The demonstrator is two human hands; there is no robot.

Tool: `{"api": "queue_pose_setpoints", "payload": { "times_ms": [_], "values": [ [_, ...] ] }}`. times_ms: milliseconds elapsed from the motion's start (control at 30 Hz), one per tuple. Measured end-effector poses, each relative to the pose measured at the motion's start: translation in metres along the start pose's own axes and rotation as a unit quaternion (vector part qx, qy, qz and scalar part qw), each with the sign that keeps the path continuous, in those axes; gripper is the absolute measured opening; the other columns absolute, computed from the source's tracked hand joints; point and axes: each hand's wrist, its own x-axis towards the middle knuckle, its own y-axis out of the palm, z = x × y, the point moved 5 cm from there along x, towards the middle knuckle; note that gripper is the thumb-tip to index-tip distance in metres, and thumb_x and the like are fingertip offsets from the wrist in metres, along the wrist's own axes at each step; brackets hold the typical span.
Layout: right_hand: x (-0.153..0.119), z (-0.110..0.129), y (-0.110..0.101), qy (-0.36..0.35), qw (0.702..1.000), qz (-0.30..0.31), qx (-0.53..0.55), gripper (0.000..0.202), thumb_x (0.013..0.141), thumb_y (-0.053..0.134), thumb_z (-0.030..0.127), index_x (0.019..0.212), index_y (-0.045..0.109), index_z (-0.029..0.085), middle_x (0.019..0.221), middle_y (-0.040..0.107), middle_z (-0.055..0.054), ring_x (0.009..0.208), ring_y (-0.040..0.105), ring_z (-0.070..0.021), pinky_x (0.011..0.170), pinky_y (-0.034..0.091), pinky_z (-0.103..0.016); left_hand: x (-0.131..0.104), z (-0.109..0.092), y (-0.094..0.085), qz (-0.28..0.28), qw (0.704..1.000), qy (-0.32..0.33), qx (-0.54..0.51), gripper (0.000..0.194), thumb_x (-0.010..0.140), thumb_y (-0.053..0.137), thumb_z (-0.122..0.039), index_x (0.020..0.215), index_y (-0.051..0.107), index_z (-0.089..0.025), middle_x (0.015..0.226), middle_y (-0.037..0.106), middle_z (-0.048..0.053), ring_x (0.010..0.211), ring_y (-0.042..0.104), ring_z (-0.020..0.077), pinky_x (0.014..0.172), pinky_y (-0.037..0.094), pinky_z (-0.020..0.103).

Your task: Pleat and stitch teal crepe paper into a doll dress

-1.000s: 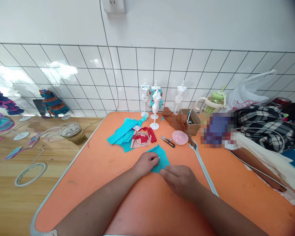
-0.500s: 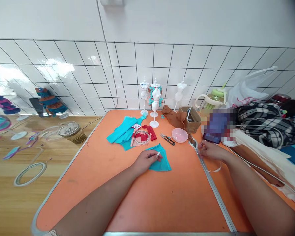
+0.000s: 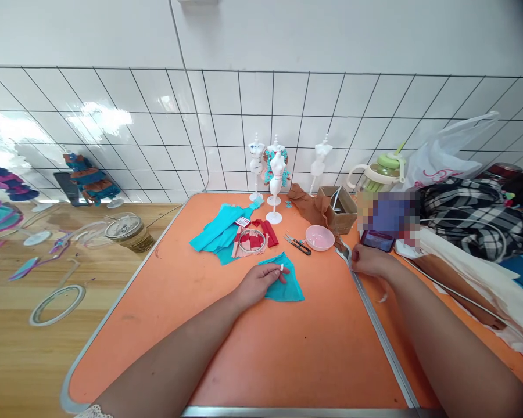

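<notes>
Steadying turquoise cloth (image 3: 291, 289), nearer me than the pink bowl (image 3: 319, 238), seems my step: left hand (image 3: 260, 283) pinching a white scrap (image 3: 282, 267), right hand (image 3: 368, 260) curled right of the bowl, grip unclear. Next likely calls for keeping cloth flat.

Not one word or number I can actually read from my end, sorry folks. Closest thing is the little white tag (image 3: 243, 221) by the turquoise fabric pile (image 3: 220, 232): dark print on it for sure, but way too small on my feed to make out. The white plastic bag (image 3: 440, 162) over on the right has some curly pinkish-red printing, and it's so crumpled I can't tell if it's letters or just a logo. The phone (image 3: 378, 240) screen is lit, but nothing legible there either. Right behind it there's a pixelated patch, so no reading anything in that spot.
</notes>
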Motion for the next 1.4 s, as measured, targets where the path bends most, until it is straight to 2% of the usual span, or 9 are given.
{"api": "queue_pose_setpoints", "payload": {
  "times_ms": [100, 167, 233, 300, 433, 533, 800, 1000, 1400],
  "values": [
    [-0.017, 0.001, -0.015, 0.001, 0.999, -0.025, 0.022, 0.018, 0.066, 0.066, 0.034, 0.080, 0.062, 0.023, 0.084, 0.068, -0.006, 0.072, 0.062, -0.0224, 0.054, 0.038, -0.028, 0.000, 0.000, 0.000, 0.004, 1.000, -0.003, 0.029, 0.041, 0.088, 0.045, -0.046, 0.096, 0.071, -0.015, 0.087, 0.070, 0.007, 0.087, 0.059, 0.0193, 0.079, 0.043, 0.029],
    [-0.037, 0.013, -0.031, -0.014, 0.996, -0.089, 0.021, 0.016, 0.070, 0.062, 0.032, 0.083, 0.065, 0.024, 0.090, 0.068, -0.006, 0.075, 0.062, -0.0227, 0.056, 0.038, -0.029, 0.000, -0.001, 0.001, 0.008, 0.999, -0.005, 0.044, 0.042, 0.088, 0.045, -0.048, 0.095, 0.071, -0.015, 0.089, 0.070, 0.006, 0.085, 0.059, 0.0187, 0.076, 0.043, 0.028],
    [-0.061, 0.041, -0.046, -0.077, 0.982, -0.172, 0.022, 0.014, 0.077, 0.057, 0.032, 0.085, 0.067, 0.025, 0.090, 0.068, -0.006, 0.077, 0.061, -0.0217, 0.056, 0.037, -0.029, 0.000, -0.001, 0.001, 0.006, 0.998, -0.008, 0.056, 0.041, 0.087, 0.046, -0.048, 0.094, 0.071, -0.016, 0.093, 0.070, 0.007, 0.084, 0.059, 0.0182, 0.072, 0.044, 0.027],
    [-0.084, 0.080, -0.051, -0.174, 0.960, -0.214, 0.051, 0.016, 0.083, 0.053, 0.031, 0.084, 0.068, 0.025, 0.086, 0.068, -0.004, 0.075, 0.059, -0.0190, 0.059, 0.038, -0.029, 0.000, -0.003, 0.001, 0.003, 0.998, -0.013, 0.065, 0.041, 0.087, 0.047, -0.048, 0.094, 0.071, -0.016, 0.097, 0.070, 0.007, 0.081, 0.058, 0.0174, 0.069, 0.043, 0.026],
    [-0.115, 0.154, -0.037, -0.413, 0.868, -0.262, 0.087, 0.020, 0.090, 0.049, 0.027, 0.089, 0.069, 0.025, 0.086, 0.068, -0.003, 0.081, 0.058, -0.0163, 0.072, 0.042, -0.029, 0.000, -0.005, 0.001, 0.004, 0.998, -0.019, 0.065, 0.039, 0.087, 0.048, -0.045, 0.100, 0.069, -0.015, 0.089, 0.070, 0.006, 0.075, 0.057, 0.0163, 0.065, 0.041, 0.025],
    [-0.117, 0.177, -0.017, -0.458, 0.837, -0.284, 0.089, 0.021, 0.092, 0.049, 0.025, 0.090, 0.070, 0.025, 0.085, 0.069, -0.002, 0.081, 0.057, -0.0156, 0.072, 0.041, -0.028, -0.001, -0.005, 0.001, 0.015, 0.999, -0.006, 0.041, 0.038, 0.086, 0.051, -0.046, 0.092, 0.070, -0.014, 0.086, 0.069, 0.006, 0.077, 0.057, 0.0173, 0.070, 0.042, 0.026],
    [-0.108, 0.176, 0.017, -0.430, 0.853, -0.279, 0.099, 0.023, 0.092, 0.049, 0.029, 0.088, 0.071, 0.025, 0.089, 0.070, -0.002, 0.084, 0.059, -0.0145, 0.070, 0.042, -0.026, 0.000, -0.007, 0.002, 0.040, 0.998, -0.002, 0.049, 0.040, 0.086, 0.048, -0.048, 0.074, 0.067, -0.015, 0.073, 0.063, 0.004, 0.066, 0.051, 0.0153, 0.062, 0.038, 0.025],
    [-0.104, 0.175, 0.023, -0.397, 0.869, -0.280, 0.094, 0.022, 0.093, 0.047, 0.026, 0.091, 0.068, 0.023, 0.091, 0.069, -0.003, 0.083, 0.061, -0.0131, 0.068, 0.041, -0.024, 0.001, -0.008, 0.004, 0.051, 0.998, 0.003, 0.035, 0.039, 0.087, 0.046, -0.047, 0.078, 0.067, -0.015, 0.072, 0.062, 0.003, 0.062, 0.047, 0.0133, 0.058, 0.035, 0.024],
    [-0.108, 0.178, 0.025, -0.394, 0.861, -0.322, 0.008, 0.028, 0.093, 0.044, 0.029, 0.085, 0.068, 0.020, 0.077, 0.065, -0.003, 0.067, 0.055, -0.0107, 0.055, 0.030, -0.026, 0.002, -0.006, 0.008, 0.038, 0.989, 0.034, 0.136, 0.035, 0.089, 0.044, -0.039, 0.076, 0.067, -0.016, 0.073, 0.062, 0.001, 0.065, 0.050, 0.0126, 0.061, 0.036, 0.022]
  ]
}}
